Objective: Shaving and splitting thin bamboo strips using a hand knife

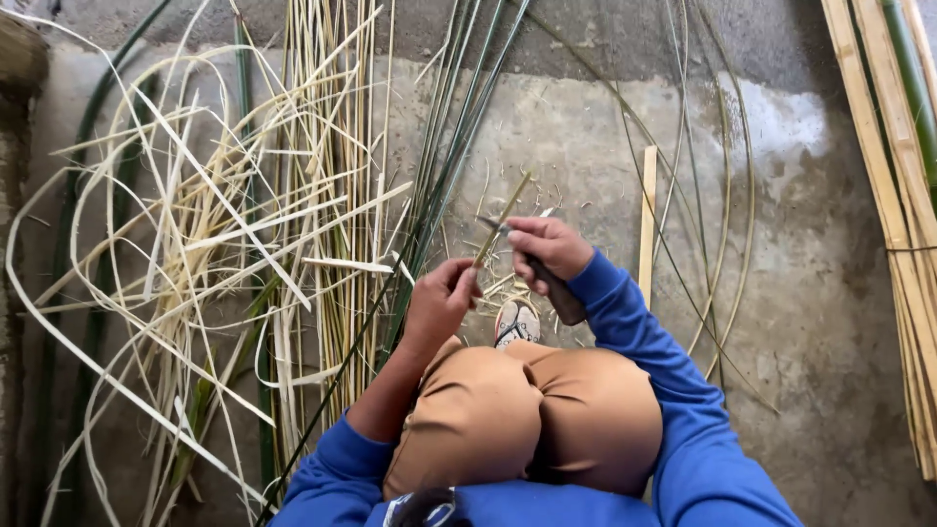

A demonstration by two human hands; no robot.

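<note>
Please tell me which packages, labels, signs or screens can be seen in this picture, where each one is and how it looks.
None is in view: no package, label, sign or screen. Only pale split bamboo strips lie on the grey concrete floor.

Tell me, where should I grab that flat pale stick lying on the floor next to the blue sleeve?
Take the flat pale stick near its far end, coming down from above with a grip across its narrow width. It lies flat on the concrete floor, long and thin, and that end is bare. Its near end runs in behind the blue sleeve of the right hand, which holds a knife.
</note>
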